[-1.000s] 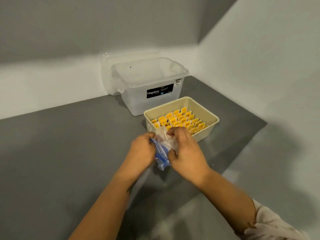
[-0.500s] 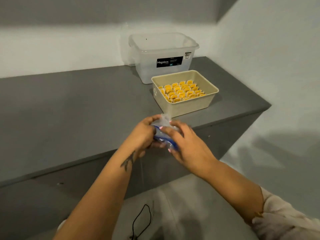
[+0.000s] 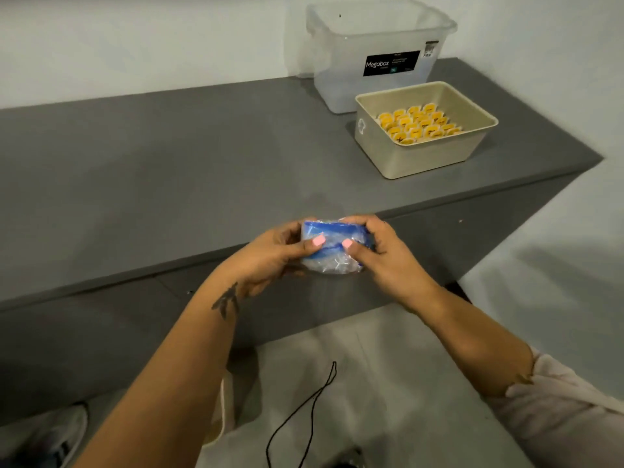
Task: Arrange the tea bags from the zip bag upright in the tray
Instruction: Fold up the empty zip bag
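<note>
Holding the folded zip bag (image 3: 332,247) between left hand (image 3: 274,256) and right hand (image 3: 381,255), low over the counter (image 3: 169,163) edge, each grip curled round one end, thumbs pressed on top. Looks light, soft, crinkly, slick; best pinched along the blue seal strip. Tea bags (image 3: 418,125) upright in the tray (image 3: 435,157) at one o'clock, well apart.

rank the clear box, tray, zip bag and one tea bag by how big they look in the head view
1. clear box
2. tray
3. zip bag, folded up and nearer the camera, so its rank against the tray is unsure
4. tea bag
</note>
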The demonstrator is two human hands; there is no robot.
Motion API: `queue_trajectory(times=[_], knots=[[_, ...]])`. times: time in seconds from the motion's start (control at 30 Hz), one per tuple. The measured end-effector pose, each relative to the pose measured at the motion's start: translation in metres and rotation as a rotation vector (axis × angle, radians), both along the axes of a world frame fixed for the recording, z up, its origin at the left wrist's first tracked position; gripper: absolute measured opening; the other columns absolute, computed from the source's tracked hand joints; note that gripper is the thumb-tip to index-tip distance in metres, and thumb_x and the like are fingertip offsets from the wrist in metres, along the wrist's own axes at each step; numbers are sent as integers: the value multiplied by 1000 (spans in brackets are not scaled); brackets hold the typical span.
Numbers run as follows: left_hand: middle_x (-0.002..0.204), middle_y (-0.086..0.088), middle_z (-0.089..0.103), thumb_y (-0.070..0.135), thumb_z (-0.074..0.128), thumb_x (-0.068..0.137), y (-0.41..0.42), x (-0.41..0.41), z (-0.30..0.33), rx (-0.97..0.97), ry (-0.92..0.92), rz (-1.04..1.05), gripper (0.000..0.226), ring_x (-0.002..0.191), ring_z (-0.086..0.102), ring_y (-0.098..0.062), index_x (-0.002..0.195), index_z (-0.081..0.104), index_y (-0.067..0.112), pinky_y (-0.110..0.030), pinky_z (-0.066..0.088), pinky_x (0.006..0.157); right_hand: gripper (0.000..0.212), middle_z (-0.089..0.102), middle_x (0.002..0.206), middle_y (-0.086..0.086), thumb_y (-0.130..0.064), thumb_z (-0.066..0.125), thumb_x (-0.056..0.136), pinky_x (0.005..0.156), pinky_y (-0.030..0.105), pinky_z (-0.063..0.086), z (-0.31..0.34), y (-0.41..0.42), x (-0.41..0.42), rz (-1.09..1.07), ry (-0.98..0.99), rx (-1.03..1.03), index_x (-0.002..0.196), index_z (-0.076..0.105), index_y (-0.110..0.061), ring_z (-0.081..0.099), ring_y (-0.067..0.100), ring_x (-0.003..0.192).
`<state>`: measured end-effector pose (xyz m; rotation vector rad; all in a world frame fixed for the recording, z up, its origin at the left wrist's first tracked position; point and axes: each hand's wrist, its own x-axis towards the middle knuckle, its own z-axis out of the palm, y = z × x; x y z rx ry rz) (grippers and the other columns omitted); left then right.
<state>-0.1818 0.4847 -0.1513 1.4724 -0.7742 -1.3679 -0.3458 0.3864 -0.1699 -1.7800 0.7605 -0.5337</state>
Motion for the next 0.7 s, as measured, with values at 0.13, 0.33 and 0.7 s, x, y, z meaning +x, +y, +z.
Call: queue_trajectory(times=[0.13,0.33,0.7], knots=[[110,-3,66,9,66,81,45,33,-21,-55,-128,65,40,92,67,-12,119,56,16,-23,57,75,31,53,124,9,-21,63,88,73,29,56,-21,42,36,3,-12,101,111,61,-41,62,20,104],[103,-1,65,0,67,78,129,81,-79,-93,-232,106,34,90,65,-14,108,59,16,-22,56,77,39,66,113,1,-3,69,82,90,42,54,-70,122,87,1,33,174,109,64,-30,63,24,103],[103,5,64,20,71,77,240,136,-227,60,-319,226,41,90,62,-3,114,54,16,-14,51,78,47,56,124,4,-7,67,82,94,27,48,-195,221,168,124,347,103,124,59,-27,60,20,105]])
